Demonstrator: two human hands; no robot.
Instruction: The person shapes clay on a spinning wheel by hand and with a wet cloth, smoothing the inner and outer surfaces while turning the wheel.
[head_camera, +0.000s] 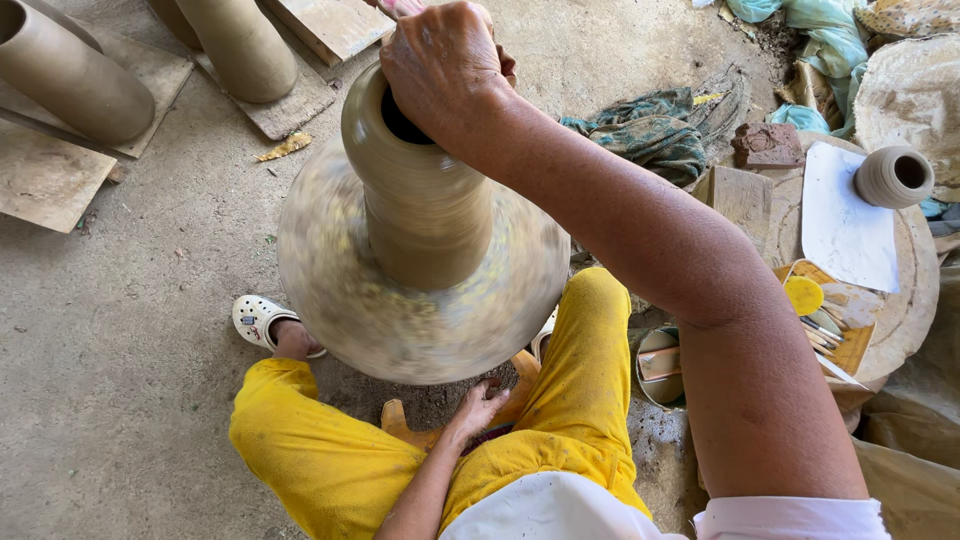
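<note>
The person wears bright yellow trousers (330, 460), loose and creased, dusted with pale clay at the knees. A white top (560, 510) covers the torso, and a short pale pink sleeve (790, 518) ends high on the right arm; both forearms are bare. The right hand (440, 65) and left hand (478, 408) wear no gloves, rings or watch. On the left foot sits a white perforated clog (258, 318) with a heel strap; a sliver of a matching clog (545, 335) shows by the other leg
</note>
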